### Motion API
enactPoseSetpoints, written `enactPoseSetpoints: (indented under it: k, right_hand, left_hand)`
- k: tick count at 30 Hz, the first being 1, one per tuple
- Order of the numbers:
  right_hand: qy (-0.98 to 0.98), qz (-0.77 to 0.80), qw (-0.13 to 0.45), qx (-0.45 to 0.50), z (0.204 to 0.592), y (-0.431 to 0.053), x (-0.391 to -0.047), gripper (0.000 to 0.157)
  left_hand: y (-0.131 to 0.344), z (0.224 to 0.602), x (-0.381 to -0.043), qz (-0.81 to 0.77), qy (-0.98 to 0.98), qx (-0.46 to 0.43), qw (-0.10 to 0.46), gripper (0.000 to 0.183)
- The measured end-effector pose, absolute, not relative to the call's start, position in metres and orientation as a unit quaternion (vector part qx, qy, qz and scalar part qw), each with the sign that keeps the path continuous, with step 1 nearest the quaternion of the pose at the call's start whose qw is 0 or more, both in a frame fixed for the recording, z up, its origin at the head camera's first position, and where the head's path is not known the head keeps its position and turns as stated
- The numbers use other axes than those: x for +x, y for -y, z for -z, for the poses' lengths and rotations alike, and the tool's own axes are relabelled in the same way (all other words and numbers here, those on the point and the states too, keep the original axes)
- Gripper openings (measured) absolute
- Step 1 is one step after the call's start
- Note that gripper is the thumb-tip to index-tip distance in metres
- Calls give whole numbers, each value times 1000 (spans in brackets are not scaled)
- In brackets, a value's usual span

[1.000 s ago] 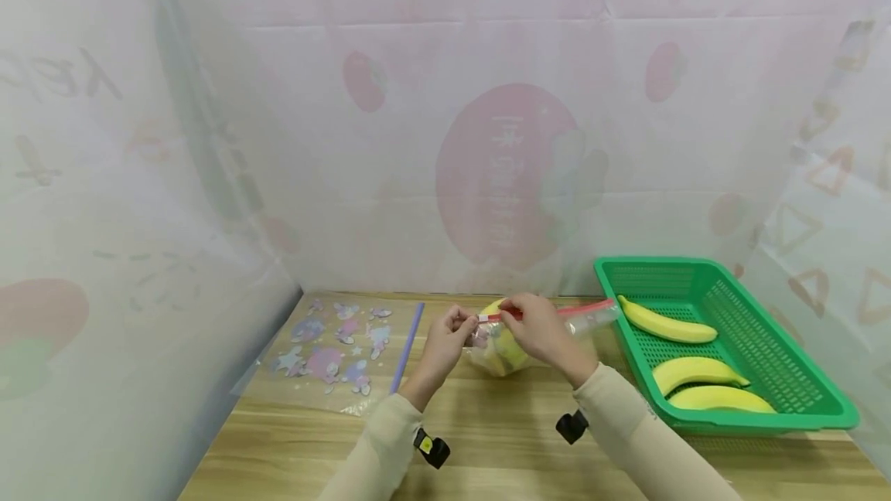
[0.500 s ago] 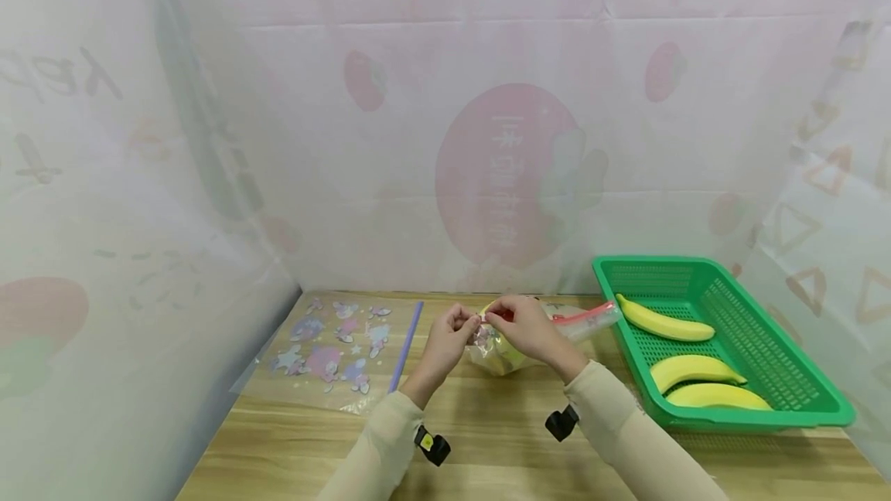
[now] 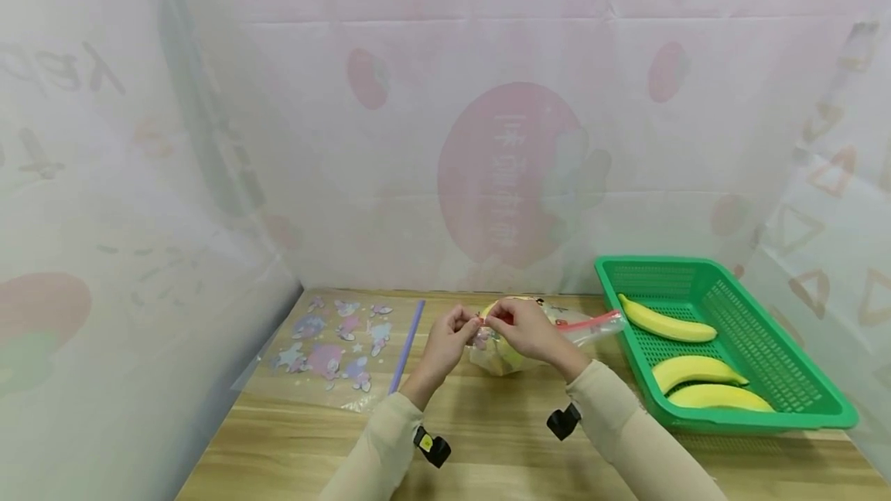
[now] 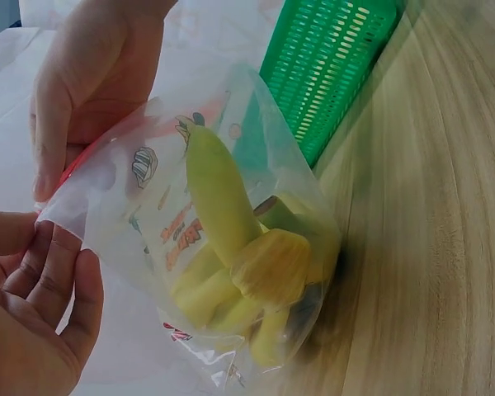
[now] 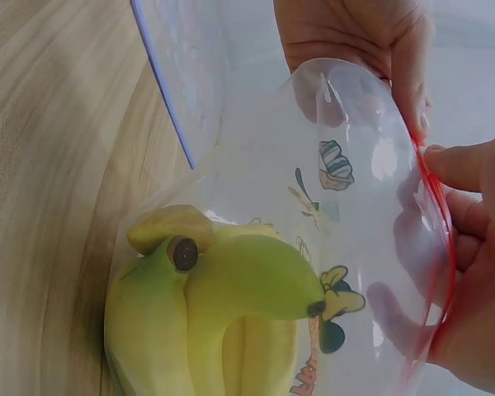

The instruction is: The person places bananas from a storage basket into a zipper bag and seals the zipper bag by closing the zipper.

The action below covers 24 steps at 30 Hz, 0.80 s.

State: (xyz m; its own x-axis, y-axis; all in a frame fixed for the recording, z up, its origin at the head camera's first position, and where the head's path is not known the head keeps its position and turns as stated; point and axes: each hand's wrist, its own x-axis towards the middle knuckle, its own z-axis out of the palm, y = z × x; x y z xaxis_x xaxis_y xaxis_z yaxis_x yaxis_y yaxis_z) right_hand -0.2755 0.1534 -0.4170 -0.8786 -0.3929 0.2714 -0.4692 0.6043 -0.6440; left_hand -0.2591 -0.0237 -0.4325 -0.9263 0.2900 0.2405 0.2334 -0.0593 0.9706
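Note:
A clear zip bag (image 3: 497,350) with cartoon prints holds a bunch of yellow-green bananas (image 5: 223,322) and stands on the wooden table (image 3: 487,439). My left hand (image 3: 454,329) pinches the left end of the bag's top edge. Close beside it, my right hand (image 3: 520,328) pinches the red zip strip (image 3: 588,322), which trails off to the right. In the left wrist view my left hand's fingers (image 4: 41,289) hold the plastic corner, and the right hand (image 4: 87,82) is above it. The right wrist view shows the right hand's fingers (image 5: 470,272) on the red strip.
A green plastic basket (image 3: 780,377) at the right holds three loose bananas (image 3: 668,322). A flat empty zip bag (image 3: 334,346) with pastel prints and a purple strip (image 3: 407,342) lies at the left. Translucent printed sheets wall in the table.
My right hand has slid left along the red zip strip until it nearly meets my left hand. The bag's free right end has sagged a little.

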Motion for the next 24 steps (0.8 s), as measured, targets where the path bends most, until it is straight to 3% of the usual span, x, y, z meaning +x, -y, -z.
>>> enactPoseSetpoints:
  k: [24]
  right_hand:
    - [895,-384,36,223,417,-169,-272,13]
  left_hand:
    - [39,435,-262,-693,-701,165,8,13]
